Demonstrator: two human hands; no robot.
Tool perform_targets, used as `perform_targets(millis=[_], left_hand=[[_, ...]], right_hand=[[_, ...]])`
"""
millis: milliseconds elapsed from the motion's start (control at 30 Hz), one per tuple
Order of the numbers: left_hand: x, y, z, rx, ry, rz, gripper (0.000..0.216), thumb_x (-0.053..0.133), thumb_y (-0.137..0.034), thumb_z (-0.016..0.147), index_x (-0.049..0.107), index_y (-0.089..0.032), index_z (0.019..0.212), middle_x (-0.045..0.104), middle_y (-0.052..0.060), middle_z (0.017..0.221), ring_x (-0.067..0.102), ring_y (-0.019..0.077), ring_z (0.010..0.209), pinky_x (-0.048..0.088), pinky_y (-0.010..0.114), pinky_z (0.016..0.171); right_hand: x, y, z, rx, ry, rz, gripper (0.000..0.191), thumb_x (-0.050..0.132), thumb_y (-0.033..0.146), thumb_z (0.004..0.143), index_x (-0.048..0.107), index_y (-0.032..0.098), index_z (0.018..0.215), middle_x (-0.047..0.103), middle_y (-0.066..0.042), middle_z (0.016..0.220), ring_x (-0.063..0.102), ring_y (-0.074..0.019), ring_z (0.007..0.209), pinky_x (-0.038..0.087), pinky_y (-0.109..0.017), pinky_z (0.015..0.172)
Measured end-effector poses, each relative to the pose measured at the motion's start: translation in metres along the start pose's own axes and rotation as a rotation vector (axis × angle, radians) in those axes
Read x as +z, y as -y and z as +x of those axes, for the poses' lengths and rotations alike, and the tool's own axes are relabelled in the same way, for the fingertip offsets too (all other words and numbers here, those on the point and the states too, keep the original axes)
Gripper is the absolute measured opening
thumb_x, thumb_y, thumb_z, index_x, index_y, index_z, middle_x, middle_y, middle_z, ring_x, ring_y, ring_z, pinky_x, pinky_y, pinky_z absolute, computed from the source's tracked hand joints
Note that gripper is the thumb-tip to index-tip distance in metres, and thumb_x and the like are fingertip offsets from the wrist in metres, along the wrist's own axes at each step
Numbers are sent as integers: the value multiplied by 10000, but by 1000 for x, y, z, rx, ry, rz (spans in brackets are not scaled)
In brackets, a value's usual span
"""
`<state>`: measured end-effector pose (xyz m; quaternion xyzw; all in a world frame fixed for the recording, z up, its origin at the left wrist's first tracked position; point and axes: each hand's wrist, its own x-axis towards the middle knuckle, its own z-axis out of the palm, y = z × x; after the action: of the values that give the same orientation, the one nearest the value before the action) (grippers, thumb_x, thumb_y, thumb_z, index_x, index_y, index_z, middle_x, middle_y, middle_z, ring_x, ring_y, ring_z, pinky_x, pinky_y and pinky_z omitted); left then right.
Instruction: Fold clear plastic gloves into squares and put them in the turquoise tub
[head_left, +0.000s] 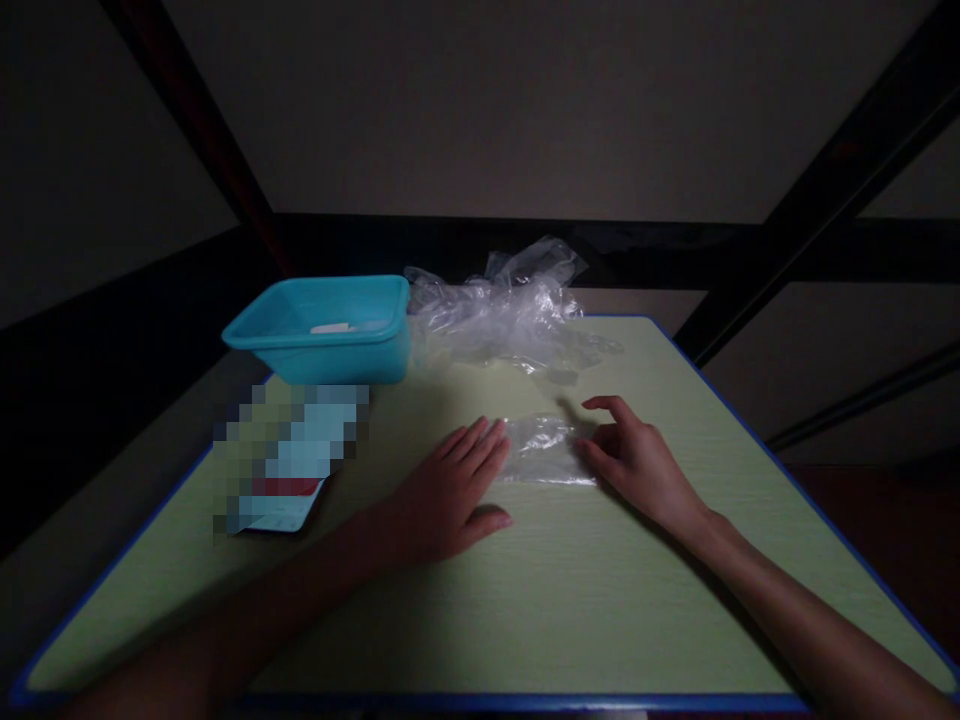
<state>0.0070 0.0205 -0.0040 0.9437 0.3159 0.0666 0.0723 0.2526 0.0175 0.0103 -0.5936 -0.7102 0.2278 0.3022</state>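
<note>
The clear plastic piece [544, 452] lies on the pale green table [600, 610], between the two hands. The left hand [448, 492] rests at its left end, palm down with fingers straight, grasping nothing. The right hand [643, 462] is at its right end, thumb and forefinger apart; whether the curled fingers pinch it, I cannot tell. Behind lies crumpled plastic [510, 325], beside a blue basin [341, 358].

Pixelation masks a phone [283, 512] (its screen unreadable) left of the left hand [454, 490], whose fingers [471, 440] cover one end of a clear bag [544, 450].
</note>
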Motion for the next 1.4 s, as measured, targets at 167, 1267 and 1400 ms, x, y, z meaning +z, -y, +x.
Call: perform_targets(millis=[167,1267,1400], left_hand=[[-1,-1,0,2,1,-14,685,481,-469,856,274,-85,1385,220,200,1478,139,316,1382,220,469,1087],[-2,-1,0,39,-26,18,564,481,-445,861,376,-208,1362,238,176,1475,202,375,1351,249,525,1047],[-2,-1,0,30,-19,13,572,499,-439,854,373,-216,1365,220,166,1484,201,373,1352,236,517,1057]], right_hand=[[-9,5,-5,-89,-186,-290,298,448,264,811,498,157,1084,577,-8,578,510,-159,477,358,-277,467],[39,18,-22,-306,183,-601,836,143,641,875,327,-4,1374,277,-210,1442,246,-297,1348,261,-537,1060],[30,6,-23,-278,153,-636,846,91,633,878,313,-14,1376,274,-215,1442,264,-295,1343,264,-549,1053]])
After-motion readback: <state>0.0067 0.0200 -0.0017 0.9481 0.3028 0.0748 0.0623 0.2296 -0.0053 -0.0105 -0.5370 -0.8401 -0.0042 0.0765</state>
